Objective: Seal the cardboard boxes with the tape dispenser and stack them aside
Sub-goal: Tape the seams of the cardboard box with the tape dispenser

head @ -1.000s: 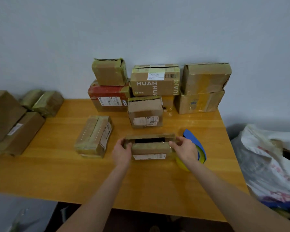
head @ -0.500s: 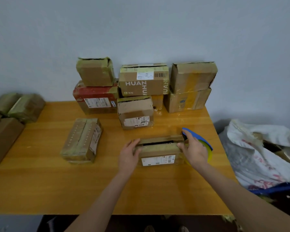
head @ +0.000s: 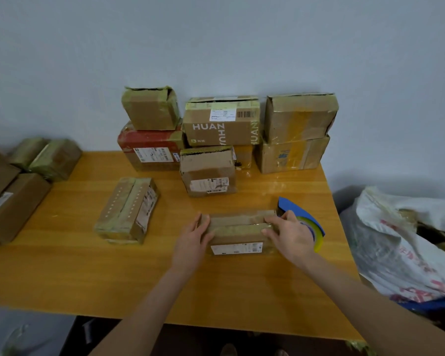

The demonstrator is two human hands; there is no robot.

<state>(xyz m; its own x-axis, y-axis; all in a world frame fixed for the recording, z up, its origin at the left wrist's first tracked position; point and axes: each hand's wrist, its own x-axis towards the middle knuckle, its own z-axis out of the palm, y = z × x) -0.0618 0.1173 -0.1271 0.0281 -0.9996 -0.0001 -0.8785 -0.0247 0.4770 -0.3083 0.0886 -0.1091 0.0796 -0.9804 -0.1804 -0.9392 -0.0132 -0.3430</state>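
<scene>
A small flat cardboard box (head: 238,228) with a white label on its front lies on the wooden table (head: 62,265), its two top flaps folded down together. My left hand (head: 192,241) cups the box's left end, thumb toward the front. My right hand (head: 289,235) holds the right end, with fingers laid over the top flaps and the thumb on the front face. A blue tape dispenser (head: 293,208) with a yellow tape roll stands just behind my right hand, partly hidden by it.
A taped box (head: 127,209) lies left of the one I hold. Another box (head: 207,173) stands behind it, in front of several stacked boxes (head: 221,124) against the wall. More boxes (head: 13,199) sit at the left edge. A white bag (head: 401,242) lies right of the table.
The dark gap between the box's top flaps has closed. My right hand's fingers have moved onto the flaps, and the box sits slightly further right.
</scene>
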